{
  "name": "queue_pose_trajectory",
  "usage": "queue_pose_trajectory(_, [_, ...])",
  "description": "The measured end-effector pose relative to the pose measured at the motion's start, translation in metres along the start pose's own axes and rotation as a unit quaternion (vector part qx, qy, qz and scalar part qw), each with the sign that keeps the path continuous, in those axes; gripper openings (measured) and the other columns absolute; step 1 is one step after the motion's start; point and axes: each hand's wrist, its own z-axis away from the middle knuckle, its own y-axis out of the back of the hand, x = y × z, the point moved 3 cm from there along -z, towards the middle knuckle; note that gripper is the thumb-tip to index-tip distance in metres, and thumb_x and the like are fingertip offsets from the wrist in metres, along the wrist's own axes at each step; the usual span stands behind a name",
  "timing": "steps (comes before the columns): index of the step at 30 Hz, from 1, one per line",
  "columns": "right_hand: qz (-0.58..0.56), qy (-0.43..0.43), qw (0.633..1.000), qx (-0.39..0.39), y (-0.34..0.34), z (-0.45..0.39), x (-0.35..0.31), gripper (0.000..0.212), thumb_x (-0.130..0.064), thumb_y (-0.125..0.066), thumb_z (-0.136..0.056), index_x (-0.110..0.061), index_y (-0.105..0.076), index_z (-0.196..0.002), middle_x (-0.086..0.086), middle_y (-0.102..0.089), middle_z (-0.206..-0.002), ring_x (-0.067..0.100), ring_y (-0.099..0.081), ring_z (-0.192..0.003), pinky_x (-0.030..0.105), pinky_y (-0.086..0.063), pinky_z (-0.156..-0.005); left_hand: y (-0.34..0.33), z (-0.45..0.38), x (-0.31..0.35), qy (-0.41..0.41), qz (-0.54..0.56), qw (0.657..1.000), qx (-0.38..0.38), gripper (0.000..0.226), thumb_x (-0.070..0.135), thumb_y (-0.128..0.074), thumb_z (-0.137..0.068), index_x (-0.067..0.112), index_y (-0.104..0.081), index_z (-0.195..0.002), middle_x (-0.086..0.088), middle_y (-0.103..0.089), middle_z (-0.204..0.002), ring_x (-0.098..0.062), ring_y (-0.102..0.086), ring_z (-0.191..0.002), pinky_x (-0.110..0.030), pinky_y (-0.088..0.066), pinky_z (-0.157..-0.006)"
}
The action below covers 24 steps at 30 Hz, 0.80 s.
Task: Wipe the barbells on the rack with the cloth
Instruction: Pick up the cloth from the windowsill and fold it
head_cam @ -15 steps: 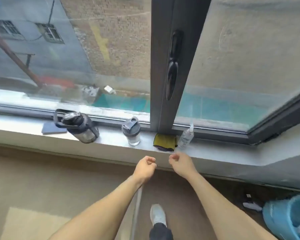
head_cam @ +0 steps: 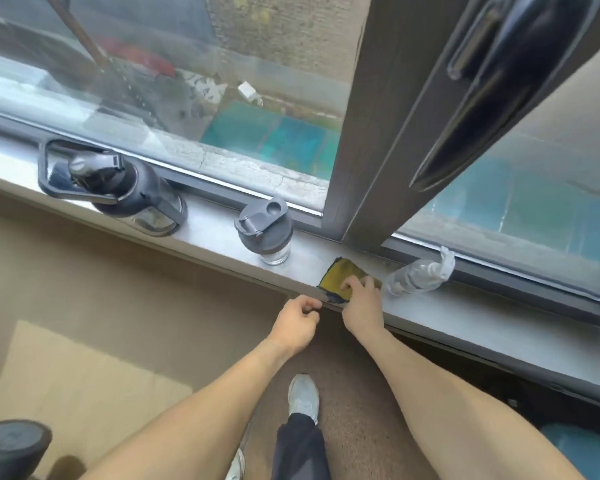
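One cloth [head_cam: 340, 278] lies on the window sill [head_cam: 465, 306], at its front edge, below the upright frame post [head_cam: 371, 133]. My right hand [head_cam: 361, 303] rests on top of it, fingers bent down onto the yellow face; I cannot tell whether they have pinched the fabric or only press on it. My left hand [head_cam: 295, 323] hangs just off the sill's front edge, near the cloth's dark corner, fingers loosely curled and holding nothing.

Handling, as I judge it: the cloth is light, soft and limp. It will sag and fold once lifted and cannot break. The yellow face looks like fine pile, with a dark border or dark underside showing at the near corner. A pinch at the middle, gathering the fabric into the palm, should be enough; the overhanging dark corner is a second place to take hold.

Neighbouring items on the sill:
- A clear plastic spray bottle [head_cam: 416, 275] lies on its side just right of the cloth, near my knuckles; it is light and rounded and may roll if nudged.
- A small clear bottle with a grey flip lid [head_cam: 267, 230] stands upright to the left.
- A large dark jug with a loop handle [head_cam: 118, 188] stands further left.

The sill is smooth, grey and hard. No barbells or rack are identifiable in view.
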Motion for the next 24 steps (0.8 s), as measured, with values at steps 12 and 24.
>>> queue_pose_trajectory(12, [-0.25,0.063,0.917,-0.305,0.048,0.156,-0.131,0.015,-0.02,-0.062,-0.095,-0.013,-0.075,-0.1,0.006,-0.071,-0.088,0.009,-0.063,-0.074,0.024,-0.051,-0.069,0.101,0.17,-0.008,-0.041,0.118,0.992,0.017,0.044,0.024,-0.075,-0.071,0.022,-0.065,-0.114,-0.005,-0.067,-0.113,-0.021,-0.064,-0.106,-0.017,-0.049,-0.086])
queue_pose_trajectory(24, [-0.248,0.088,0.92,-0.29,0.003,0.391,-0.262,0.048,-0.048,-0.059,-0.09,-0.001,-0.069,-0.096,0.021,-0.072,-0.091,0.026,-0.068,-0.08,0.043,-0.057,-0.079,0.188,0.422,-0.137,-0.034,0.458,0.888,0.013,0.063,0.006,-0.078,-0.083,0.03,-0.045,-0.131,-0.019,-0.067,-0.116,-0.028,-0.071,-0.091,-0.048,-0.06,-0.078])
